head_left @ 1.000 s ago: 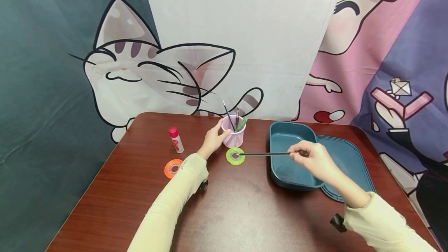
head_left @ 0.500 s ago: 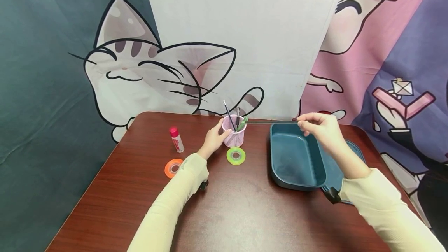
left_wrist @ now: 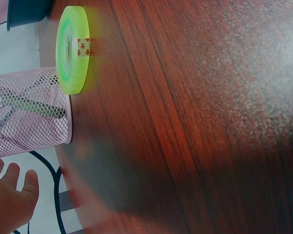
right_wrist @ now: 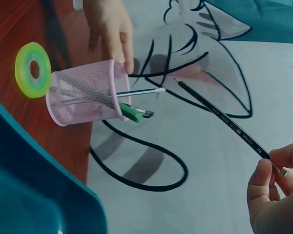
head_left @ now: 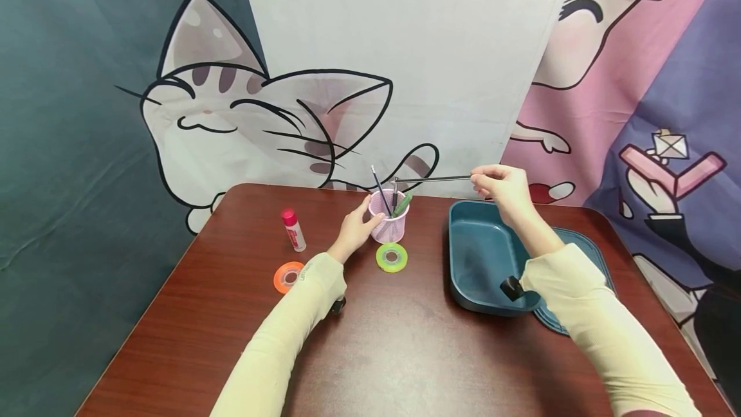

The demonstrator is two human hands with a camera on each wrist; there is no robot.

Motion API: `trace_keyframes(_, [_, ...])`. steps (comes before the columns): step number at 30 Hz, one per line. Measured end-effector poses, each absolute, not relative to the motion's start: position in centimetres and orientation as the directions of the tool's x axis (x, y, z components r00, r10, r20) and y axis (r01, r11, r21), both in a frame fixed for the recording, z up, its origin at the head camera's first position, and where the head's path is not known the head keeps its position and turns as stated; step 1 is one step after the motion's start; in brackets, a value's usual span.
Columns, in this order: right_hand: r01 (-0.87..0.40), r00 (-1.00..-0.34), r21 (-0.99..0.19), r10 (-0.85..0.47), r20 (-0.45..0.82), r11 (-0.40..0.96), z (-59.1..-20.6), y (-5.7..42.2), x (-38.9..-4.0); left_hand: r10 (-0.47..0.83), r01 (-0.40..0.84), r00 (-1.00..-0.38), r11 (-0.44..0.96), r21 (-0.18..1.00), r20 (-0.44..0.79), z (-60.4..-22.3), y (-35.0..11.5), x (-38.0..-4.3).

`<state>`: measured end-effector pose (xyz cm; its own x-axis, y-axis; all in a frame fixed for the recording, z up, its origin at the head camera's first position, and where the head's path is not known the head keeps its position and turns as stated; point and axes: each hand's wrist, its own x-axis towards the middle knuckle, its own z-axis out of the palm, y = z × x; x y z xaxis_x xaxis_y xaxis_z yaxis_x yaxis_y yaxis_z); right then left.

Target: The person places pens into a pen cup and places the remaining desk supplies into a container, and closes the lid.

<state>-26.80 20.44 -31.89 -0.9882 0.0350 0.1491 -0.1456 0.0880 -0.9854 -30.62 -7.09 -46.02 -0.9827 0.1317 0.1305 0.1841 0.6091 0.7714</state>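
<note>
Evidently the work is partway along: in the head view the pink mesh pen cup point(head_left: 393, 231), near the far edge of the bench point(head_left: 376, 352), already holds a white-tipped pencil point(head_left: 379, 185), a black pen point(head_left: 395, 195) and a green-bodied tool point(head_left: 402, 205). A black pencil point(head_left: 434, 179) is held level above the rim, not yet inside; the right hand point(head_left: 503, 188) has its grip pinched on one end, and the left hand point(head_left: 353, 230) curls its grip round the cup's left side. Outside the cup are the glue stick point(head_left: 294, 231) and orange tape roll point(head_left: 280, 278), toward the left edge, and the green tape roll point(head_left: 401, 261) in front. Toward the far right corner the blue box point(head_left: 492, 307) is uncovered, its lid point(head_left: 585, 250) beside it. A strip of bench parts cup and box. In the left wrist view, the green tape roll crowds the cup's foot; whether fingers touch mesh, I cannot tell there. In the right wrist view, the black pencil's sharpened tip is apart from everything, with free air around it.
</note>
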Motion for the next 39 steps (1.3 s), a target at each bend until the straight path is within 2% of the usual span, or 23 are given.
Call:
trace_keyframes(8, [-0.073, -0.996, -0.96, 0.035, 0.085, 0.271, -33.9, 18.8, -29.1, 0.131, 0.189, -0.982, 0.614, 0.767, 0.137, -46.1, -7.0, -30.7])
trace_keyframes(16, [-0.055, -0.998, -0.947, -0.012, 0.054, 0.316, -35.4, 17.6, -30.2, 0.132, 0.183, -0.983, 0.613, 0.769, 0.128, -46.0, -6.9, -30.7])
trace_keyframes(27, [-0.003, -1.0, -0.934, 0.002, 0.004, 0.358, -36.3, 16.3, -31.0, 0.134, 0.195, -0.981, 0.63, 0.752, 0.142, -45.8, -6.9, -30.6])
trace_keyframes(39, [-0.046, -0.998, -0.913, 0.02, 0.059, 0.406, -37.1, 14.4, -31.7, 0.124, 0.183, -0.983, 0.628, 0.756, 0.135, -46.2, -7.0, -30.7])
